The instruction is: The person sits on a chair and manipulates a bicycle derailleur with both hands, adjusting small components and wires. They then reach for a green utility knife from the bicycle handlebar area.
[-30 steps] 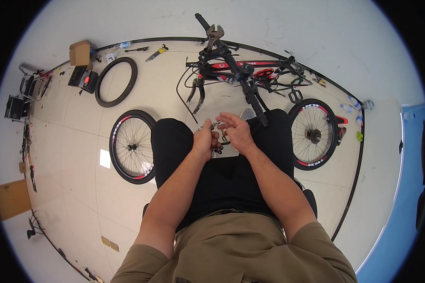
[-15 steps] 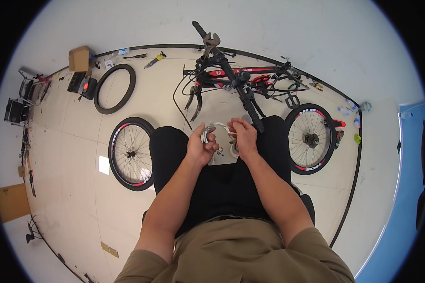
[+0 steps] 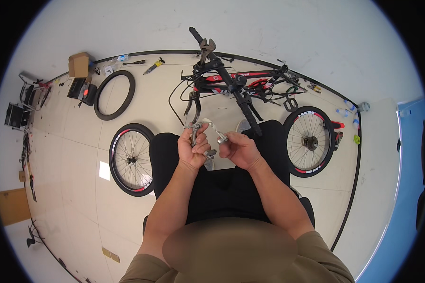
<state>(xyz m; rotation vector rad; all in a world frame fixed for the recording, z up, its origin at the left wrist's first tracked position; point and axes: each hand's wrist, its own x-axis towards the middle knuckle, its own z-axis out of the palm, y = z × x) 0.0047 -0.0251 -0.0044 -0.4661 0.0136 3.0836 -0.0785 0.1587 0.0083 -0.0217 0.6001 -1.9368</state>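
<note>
Over my lap, between my knees, I hold a silver bicycle brake caliper [image 3: 194, 134] with curved metal arms. My left hand [image 3: 193, 148] has its fingers wrapped round the body of it, and part of the metal shows below the fingers. One curved arm arches across to my right hand [image 3: 241, 149], whose thumb and fingers pinch its far end. Those fingers partly hide that end. Just beyond my hands lies the red and black bicycle frame [image 3: 217, 88] with its black handlebar [image 3: 231, 81]. A large adjustable wrench [image 3: 206, 48] rests by the handlebar.
Left of my knees a spoked wheel [image 3: 131, 160] lies on the floor, with a loose tyre [image 3: 115, 95] farther off. To the right lies another wheel [image 3: 309, 141] with a sprocket cluster. A cardboard box [image 3: 79, 64], a black toolbox [image 3: 79, 88] and plastic bottles [image 3: 343, 112] sit along the wall.
My right hand has shifted down and turned, now pinching the curved arm's end. My left hand has moved slightly left with the caliper.
</note>
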